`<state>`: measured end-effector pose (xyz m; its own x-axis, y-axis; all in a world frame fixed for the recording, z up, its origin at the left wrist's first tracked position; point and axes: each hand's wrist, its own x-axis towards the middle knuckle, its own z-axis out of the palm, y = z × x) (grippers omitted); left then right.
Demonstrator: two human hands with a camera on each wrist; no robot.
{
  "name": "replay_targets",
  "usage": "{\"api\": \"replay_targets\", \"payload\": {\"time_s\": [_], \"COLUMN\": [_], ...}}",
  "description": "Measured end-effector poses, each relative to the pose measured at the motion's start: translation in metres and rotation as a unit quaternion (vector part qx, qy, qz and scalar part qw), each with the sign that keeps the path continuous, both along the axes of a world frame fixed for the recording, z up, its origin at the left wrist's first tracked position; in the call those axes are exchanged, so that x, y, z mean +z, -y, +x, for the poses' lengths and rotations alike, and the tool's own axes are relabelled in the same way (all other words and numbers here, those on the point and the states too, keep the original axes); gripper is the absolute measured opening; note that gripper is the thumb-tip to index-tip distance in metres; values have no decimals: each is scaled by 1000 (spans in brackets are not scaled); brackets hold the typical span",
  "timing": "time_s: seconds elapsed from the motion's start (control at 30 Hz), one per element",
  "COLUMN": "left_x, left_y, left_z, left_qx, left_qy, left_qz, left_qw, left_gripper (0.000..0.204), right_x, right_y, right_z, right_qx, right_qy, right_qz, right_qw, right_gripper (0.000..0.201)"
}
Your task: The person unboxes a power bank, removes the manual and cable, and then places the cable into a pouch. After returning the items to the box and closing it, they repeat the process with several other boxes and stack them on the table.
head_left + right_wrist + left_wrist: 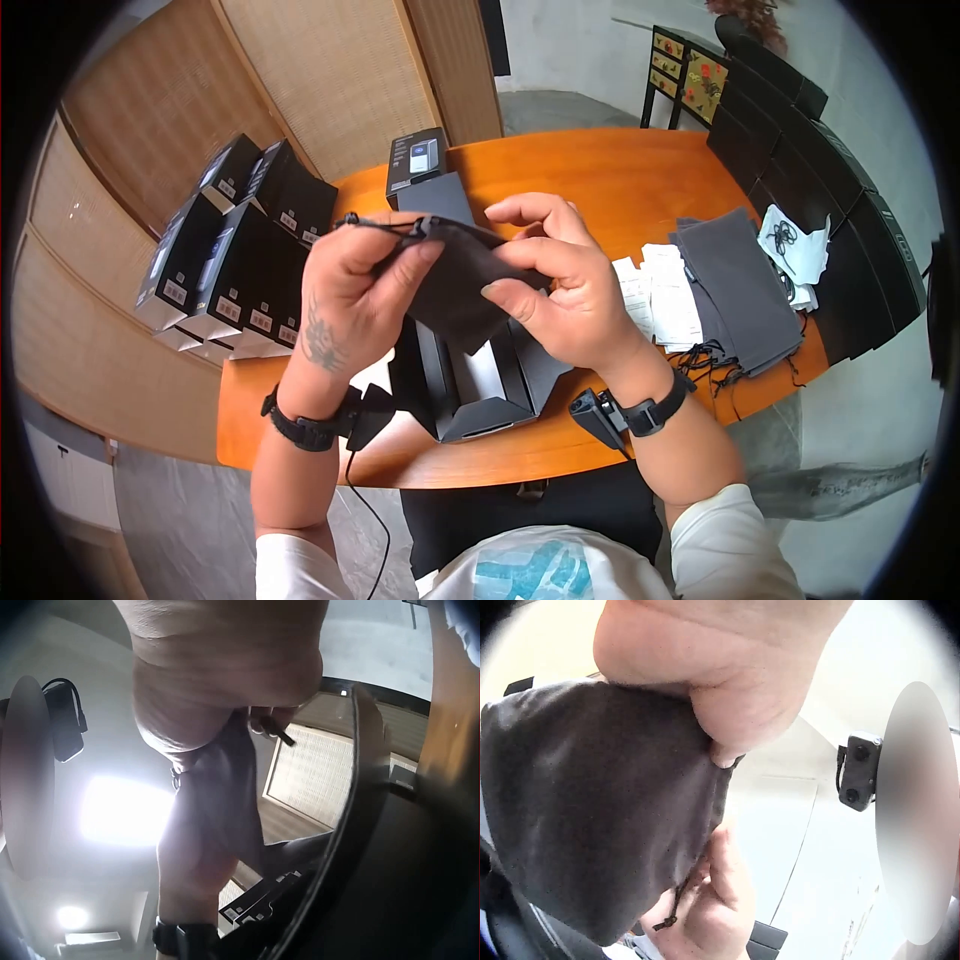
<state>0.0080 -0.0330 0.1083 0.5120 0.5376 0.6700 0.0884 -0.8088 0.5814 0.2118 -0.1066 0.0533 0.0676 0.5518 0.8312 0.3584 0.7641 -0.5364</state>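
A dark grey drawstring pouch (pixel 455 290) hangs between both hands, above an open black box (pixel 485 420) on the table. My left hand (pixel 350 285) pinches its cord edge between thumb and curled fingers. On the pouch's other side, my right hand (pixel 570 290) grips the cloth between thumb and fingers, index finger raised. The left wrist view shows the pouch's broad face (pixel 600 802), with a knotted cord end (pixel 665 922) dangling beside the right hand (pixel 716 907). Seen from the right wrist, folded pouch cloth (pixel 225 780) runs down from the right thumb.
Black boxes with barcode labels (pixel 230 270) stand stacked on the left, and another box (pixel 415 160) stands at the back. Grey pouches (pixel 740 290) lie piled on the right by white papers (pixel 670 300). Dark boxes (pixel 820 200) line the right edge.
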Motion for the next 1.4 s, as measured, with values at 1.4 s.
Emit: {"api": "replay_targets", "payload": {"time_s": [1.4], "left_x": [52], "left_y": [5], "left_z": [39], "left_qx": [-122], "left_qy": [121], "left_qz": [-85], "left_qw": [982], "left_gripper": [10], "right_x": [19], "right_y": [15], "right_z": [8], "right_qx": [280], "right_qy": [-345], "right_qz": [-40], "right_qw": [895], "right_gripper": [25]}}
